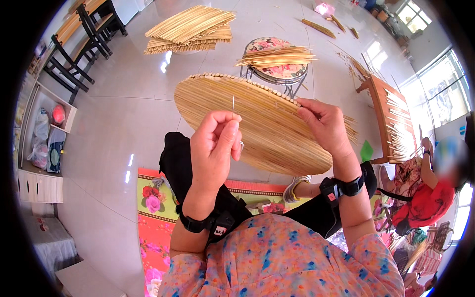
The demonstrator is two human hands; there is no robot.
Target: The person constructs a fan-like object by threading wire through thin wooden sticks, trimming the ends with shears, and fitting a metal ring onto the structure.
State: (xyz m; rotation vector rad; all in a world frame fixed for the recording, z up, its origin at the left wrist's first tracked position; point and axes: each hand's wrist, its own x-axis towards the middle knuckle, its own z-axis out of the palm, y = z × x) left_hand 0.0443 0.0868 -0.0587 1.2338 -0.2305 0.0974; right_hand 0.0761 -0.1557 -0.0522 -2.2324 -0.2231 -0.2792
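Observation:
A round mat of straw-coloured stalks laid side by side [252,126] rests tilted across my knees, its far edge showing a row of cut stalk ends. My left hand [216,143] is raised in front of the mat and pinches a thin needle [233,105] that points upward. Any thread on it is too fine to make out. At the mat's far right edge, my right hand [324,123] grips the rim between thumb and fingers. Loose stalk ends stick out just past that hand.
Beyond the mat, a floral stool [276,44] bears a bundle of stalks. Stacked stalk mats [190,27] lie farther left. On the right stand a wooden table with pale sticks [381,119] and a seated person in red [425,198]. A floral rug [153,237] lies under me.

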